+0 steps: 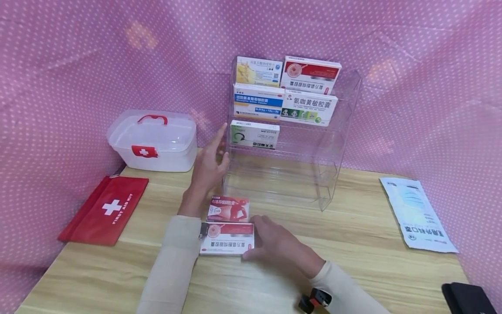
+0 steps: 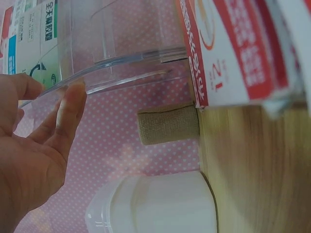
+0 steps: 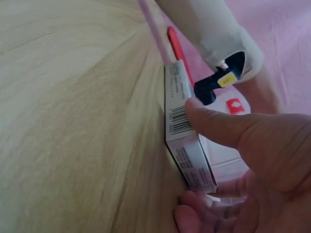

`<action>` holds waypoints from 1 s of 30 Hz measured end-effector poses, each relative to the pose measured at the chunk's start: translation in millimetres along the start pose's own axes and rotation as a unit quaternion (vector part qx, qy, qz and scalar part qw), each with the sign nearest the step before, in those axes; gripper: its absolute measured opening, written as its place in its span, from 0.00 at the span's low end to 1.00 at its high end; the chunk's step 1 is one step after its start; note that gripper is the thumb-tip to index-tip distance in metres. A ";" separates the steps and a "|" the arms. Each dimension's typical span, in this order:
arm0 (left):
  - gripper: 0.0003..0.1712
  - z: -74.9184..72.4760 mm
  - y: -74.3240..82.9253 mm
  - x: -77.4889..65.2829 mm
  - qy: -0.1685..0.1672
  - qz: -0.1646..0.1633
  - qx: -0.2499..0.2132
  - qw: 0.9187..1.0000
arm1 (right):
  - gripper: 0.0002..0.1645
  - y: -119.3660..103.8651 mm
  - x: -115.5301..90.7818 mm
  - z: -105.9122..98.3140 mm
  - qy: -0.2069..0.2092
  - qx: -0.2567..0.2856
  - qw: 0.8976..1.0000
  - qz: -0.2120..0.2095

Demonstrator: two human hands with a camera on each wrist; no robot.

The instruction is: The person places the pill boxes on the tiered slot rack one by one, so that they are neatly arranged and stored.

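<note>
A clear acrylic display rack stands at the back, with medicine boxes on its upper tiers. My left hand is at the rack's left side, fingers extended; in the left wrist view its fingertips meet the clear edge. On the table before the rack lies a white and red medicine box. My right hand pinches its right end, the thumb on the near side and fingers at the far side. Directly behind that box lies a red and white medicine box.
To the left are a white first aid box with a red handle and a red first aid pouch. A tan bandage roll shows in the left wrist view. A face mask packet lies right; a black object is at the lower right.
</note>
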State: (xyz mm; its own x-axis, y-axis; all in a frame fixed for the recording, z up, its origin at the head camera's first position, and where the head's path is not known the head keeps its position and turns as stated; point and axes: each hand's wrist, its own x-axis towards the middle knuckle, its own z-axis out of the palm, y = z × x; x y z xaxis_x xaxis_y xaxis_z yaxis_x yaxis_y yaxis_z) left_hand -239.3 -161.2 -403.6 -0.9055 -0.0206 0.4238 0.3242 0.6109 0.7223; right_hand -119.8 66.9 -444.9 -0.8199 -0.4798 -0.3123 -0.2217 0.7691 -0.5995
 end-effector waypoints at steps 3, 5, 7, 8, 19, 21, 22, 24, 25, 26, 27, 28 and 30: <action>0.49 1.0 0.3 -0.2 0.001 0.002 -0.002 1.000 | 0.57 3.4 -1.0 0.3 0.014 0.003 1.000 -0.003; 0.50 1.5 0.5 -0.4 0.002 0.003 -0.001 1.000 | 0.56 6.7 -1.9 -0.2 0.026 0.012 1.000 -0.011; 0.50 2.1 0.4 -0.6 0.002 0.005 0.001 1.000 | 0.53 10.6 -3.1 -1.3 0.037 0.025 0.999 -0.017; 0.50 2.1 0.5 -0.7 0.003 0.006 0.002 1.000 | 0.49 12.5 -3.8 -2.3 0.042 0.036 0.998 -0.017; 0.48 0.9 0.8 0.2 0.011 0.015 0.004 1.000 | 0.22 35.3 -12.3 -24.7 0.106 0.129 0.985 -0.042; 0.49 0.6 0.9 0.2 0.010 0.013 0.003 1.000 | 0.23 38.3 -15.1 -34.6 0.121 0.145 0.981 -0.043; 0.49 0.6 1.0 0.3 0.010 0.013 0.002 1.000 | 0.23 39.9 -16.7 -40.7 0.129 0.149 0.979 -0.044; 0.49 0.6 0.9 0.2 0.009 0.010 0.000 1.000 | 0.25 43.1 -19.7 -54.9 0.150 0.150 0.976 -0.051; 0.50 0.5 0.9 0.0 0.008 0.009 -0.001 1.000 | 0.25 44.7 -21.2 -62.8 0.164 0.145 0.974 -0.059; 0.50 0.5 0.8 -0.2 0.007 0.007 -0.001 1.000 | 0.26 46.5 -22.7 -71.0 0.178 0.143 0.971 -0.067; 0.50 0.5 0.8 -0.2 0.006 0.006 -0.001 1.000 | 0.27 48.0 -24.0 -79.4 0.194 0.136 0.969 -0.071; 0.50 0.5 0.8 -0.2 0.005 0.005 -0.002 1.000 | 0.28 49.3 -25.9 -87.7 0.212 0.125 0.967 -0.071; 0.50 0.6 0.9 -0.1 0.005 0.005 -0.002 1.000 | 0.28 51.3 -29.6 -105.2 0.247 0.107 0.960 -0.076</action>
State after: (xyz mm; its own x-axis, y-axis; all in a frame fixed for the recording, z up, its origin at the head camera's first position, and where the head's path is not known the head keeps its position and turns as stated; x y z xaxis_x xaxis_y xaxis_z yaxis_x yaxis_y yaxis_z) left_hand -239.1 -160.2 -403.3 -0.8991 -0.0227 0.4371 0.3346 0.6081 0.7199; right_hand -162.4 165.0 -389.0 -0.9488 -0.2798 0.1469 -0.2882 0.5757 -0.7652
